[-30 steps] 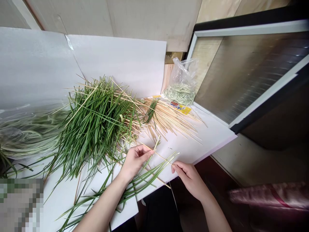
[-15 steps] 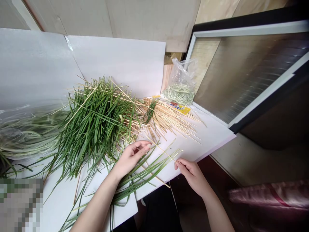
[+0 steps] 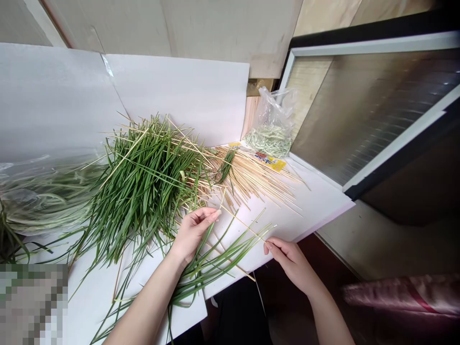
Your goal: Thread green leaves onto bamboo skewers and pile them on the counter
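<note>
My left hand (image 3: 194,235) lies open, fingers curled loosely, next to a large heap of long green grass blades (image 3: 147,187) and holding nothing. My right hand (image 3: 293,261) pinches the end of a thin wooden skewer (image 3: 244,223) that slants up towards the heap. A loose bunch of green blades (image 3: 215,261) lies under my left wrist, its tips reaching towards my right hand. Many bare skewers (image 3: 255,179) fan out from under the heap.
The heap rests on white foam board (image 3: 298,211), which ends in an edge near my right hand. A clear bag of greens (image 3: 46,201) lies at the left, and a clear bag of pale leaves (image 3: 271,132) stands at the back. A glass-fronted panel (image 3: 370,105) stands at the right.
My left hand has drawn back from the skewer and opened. My right hand has moved slightly right, and the loose blades have shifted under my left wrist.
</note>
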Tool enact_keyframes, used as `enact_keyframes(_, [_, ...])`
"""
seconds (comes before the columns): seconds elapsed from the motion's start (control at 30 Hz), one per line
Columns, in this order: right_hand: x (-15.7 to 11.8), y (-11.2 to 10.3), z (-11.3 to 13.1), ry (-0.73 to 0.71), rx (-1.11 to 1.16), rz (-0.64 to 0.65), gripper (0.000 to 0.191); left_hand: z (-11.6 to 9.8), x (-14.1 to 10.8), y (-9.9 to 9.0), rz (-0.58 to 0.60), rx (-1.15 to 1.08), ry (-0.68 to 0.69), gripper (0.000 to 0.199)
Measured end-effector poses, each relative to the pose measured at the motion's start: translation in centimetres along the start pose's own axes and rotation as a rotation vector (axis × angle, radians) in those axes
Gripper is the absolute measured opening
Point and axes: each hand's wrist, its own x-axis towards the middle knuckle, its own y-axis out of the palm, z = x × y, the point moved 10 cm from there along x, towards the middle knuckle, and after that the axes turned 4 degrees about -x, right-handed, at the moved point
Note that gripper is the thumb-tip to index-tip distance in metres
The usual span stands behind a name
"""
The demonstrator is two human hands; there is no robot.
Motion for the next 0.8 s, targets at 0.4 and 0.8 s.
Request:
enact_keyframes(0.4, [-0.1, 0.0, 0.0, -0.025, -0.012, 0.024, 0.033, 1.2, -0.1, 0.3, -0.031, -0.398, -0.142, 0.032])
enact_keyframes(0.8, [-0.1, 0.1, 0.1, -0.017, -0.02, 0.033, 0.033, 1.2, -0.2, 0.4, -0.03, -0.377, -0.163, 0.03])
